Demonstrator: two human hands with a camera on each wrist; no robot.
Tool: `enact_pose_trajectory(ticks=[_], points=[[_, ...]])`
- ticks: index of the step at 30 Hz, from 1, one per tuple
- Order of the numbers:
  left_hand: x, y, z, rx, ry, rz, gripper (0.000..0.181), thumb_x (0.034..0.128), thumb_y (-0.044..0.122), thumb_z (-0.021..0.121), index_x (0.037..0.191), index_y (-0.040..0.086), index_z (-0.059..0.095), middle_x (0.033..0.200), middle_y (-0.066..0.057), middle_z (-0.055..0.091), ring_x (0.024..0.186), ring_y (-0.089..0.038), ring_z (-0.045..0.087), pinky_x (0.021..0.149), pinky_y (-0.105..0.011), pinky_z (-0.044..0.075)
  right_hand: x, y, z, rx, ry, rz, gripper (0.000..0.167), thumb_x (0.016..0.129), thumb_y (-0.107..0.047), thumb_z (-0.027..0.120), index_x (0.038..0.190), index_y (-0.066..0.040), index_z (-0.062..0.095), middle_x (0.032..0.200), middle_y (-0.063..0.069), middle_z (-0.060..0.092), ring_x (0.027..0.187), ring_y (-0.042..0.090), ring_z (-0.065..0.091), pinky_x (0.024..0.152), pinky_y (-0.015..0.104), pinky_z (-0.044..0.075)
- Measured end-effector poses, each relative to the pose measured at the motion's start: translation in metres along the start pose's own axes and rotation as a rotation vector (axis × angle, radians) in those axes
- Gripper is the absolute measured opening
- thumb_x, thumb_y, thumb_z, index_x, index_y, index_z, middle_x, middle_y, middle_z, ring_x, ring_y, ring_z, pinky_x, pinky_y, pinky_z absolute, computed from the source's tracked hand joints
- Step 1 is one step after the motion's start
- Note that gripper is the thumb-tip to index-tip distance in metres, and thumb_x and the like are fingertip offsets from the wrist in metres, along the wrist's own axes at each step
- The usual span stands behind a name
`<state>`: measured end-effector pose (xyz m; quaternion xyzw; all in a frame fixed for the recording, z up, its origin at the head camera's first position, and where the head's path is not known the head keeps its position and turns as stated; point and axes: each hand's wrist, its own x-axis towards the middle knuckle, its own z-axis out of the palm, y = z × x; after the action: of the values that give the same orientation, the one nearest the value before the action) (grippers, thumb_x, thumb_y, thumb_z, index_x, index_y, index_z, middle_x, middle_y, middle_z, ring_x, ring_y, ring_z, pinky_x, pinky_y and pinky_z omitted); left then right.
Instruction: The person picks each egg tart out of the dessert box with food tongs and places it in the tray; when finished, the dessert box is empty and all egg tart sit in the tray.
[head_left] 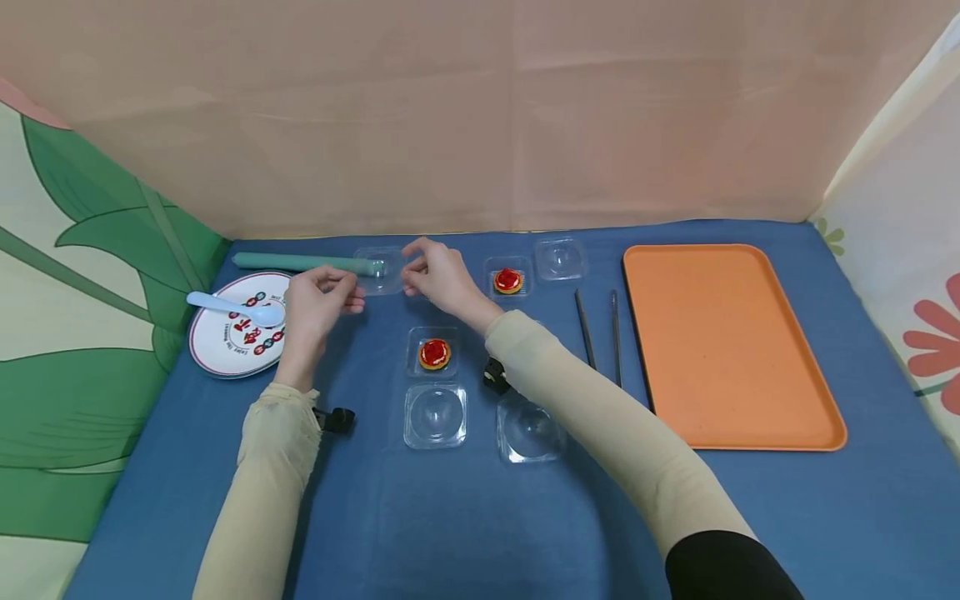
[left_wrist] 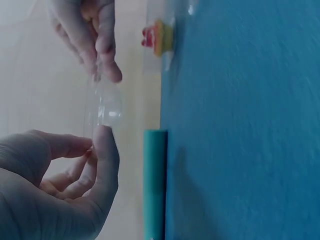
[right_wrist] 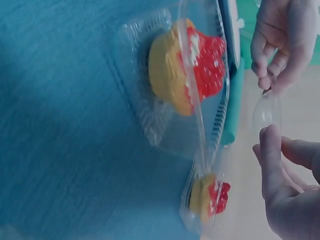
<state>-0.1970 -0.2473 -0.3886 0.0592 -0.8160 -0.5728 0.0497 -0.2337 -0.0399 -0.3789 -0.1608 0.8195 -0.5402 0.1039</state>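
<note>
Between both hands is a small clear plastic domed lid (head_left: 382,283), raised above the table. My left hand (head_left: 315,312) pinches one edge of it between thumb and fingertips, as the left wrist view shows on the lid (left_wrist: 108,106). The opposite edge is pinched by my right hand (head_left: 444,277). Near the right hand, a red-topped tart (head_left: 507,281) sits in a clear plastic box base. Another red-topped tart (head_left: 434,354) lies in a second clear base closer to the front; its base adjoins a domed lid (head_left: 436,417).
A green rod (head_left: 300,262) lies behind a white plate (head_left: 217,358) bearing a pale blue spoon (head_left: 262,315). Further clear domed lids (head_left: 561,258) are at the back and under the right forearm (head_left: 528,429). Two thin dark sticks (head_left: 585,329) lie beside an orange tray (head_left: 727,350).
</note>
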Motion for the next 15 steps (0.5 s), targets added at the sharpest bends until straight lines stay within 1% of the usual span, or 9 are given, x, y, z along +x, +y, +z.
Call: enact_pose_trajectory(ticks=[2, 5, 8, 11, 15], points=[[-0.002, -0.002, -0.003, 0.025, -0.005, -0.014, 0.031, 0.1075, 0.014, 0.065, 0.119, -0.015, 0.067, 0.087, -0.01, 0.077, 0.071, -0.012, 0.076, 0.069, -0.024, 0.063, 0.0, -0.001, 0.002, -0.021, -0.028, 0.004, 0.038, 0.108, -0.002, 0.063, 0.145, 0.006, 0.057, 0.118, 0.021, 0.076, 0.092, 0.025, 0.078, 0.084, 0.033, 0.064], [-0.004, -0.005, -0.006, 0.051, -0.029, -0.041, 0.03, 0.1079, 0.012, 0.062, 0.119, -0.016, 0.067, 0.087, -0.011, 0.077, 0.07, -0.01, 0.075, 0.068, -0.023, 0.063, 0.0, -0.002, 0.005, -0.052, -0.066, 0.011, 0.04, 0.108, -0.001, 0.063, 0.146, 0.007, 0.056, 0.12, 0.022, 0.075, 0.094, 0.026, 0.078, 0.084, 0.031, 0.063], [-0.005, -0.008, -0.009, 0.072, -0.058, -0.075, 0.029, 0.108, 0.009, 0.061, 0.119, -0.017, 0.066, 0.086, -0.011, 0.077, 0.067, -0.006, 0.074, 0.069, -0.024, 0.063, -0.001, -0.004, 0.006, -0.1, -0.1, 0.022, 0.042, 0.108, -0.002, 0.063, 0.148, 0.007, 0.055, 0.127, 0.023, 0.072, 0.099, 0.025, 0.077, 0.086, 0.029, 0.062], [-0.005, -0.01, -0.011, 0.087, -0.082, -0.113, 0.028, 0.1079, 0.008, 0.06, 0.119, -0.018, 0.064, 0.084, -0.01, 0.078, 0.065, -0.005, 0.074, 0.07, -0.025, 0.064, -0.002, -0.006, 0.005, -0.166, -0.125, 0.031, 0.045, 0.108, -0.006, 0.063, 0.151, 0.005, 0.054, 0.136, 0.021, 0.068, 0.109, 0.025, 0.075, 0.092, 0.03, 0.06], [-0.004, -0.012, -0.012, 0.102, -0.11, -0.152, 0.028, 0.1087, 0.007, 0.059, 0.121, -0.017, 0.062, 0.083, -0.009, 0.078, 0.066, -0.007, 0.075, 0.071, -0.027, 0.064, -0.003, -0.007, 0.005, -0.221, -0.153, 0.034, 0.047, 0.109, -0.011, 0.063, 0.153, 0.004, 0.052, 0.145, 0.02, 0.064, 0.123, 0.027, 0.069, 0.103, 0.036, 0.055]])
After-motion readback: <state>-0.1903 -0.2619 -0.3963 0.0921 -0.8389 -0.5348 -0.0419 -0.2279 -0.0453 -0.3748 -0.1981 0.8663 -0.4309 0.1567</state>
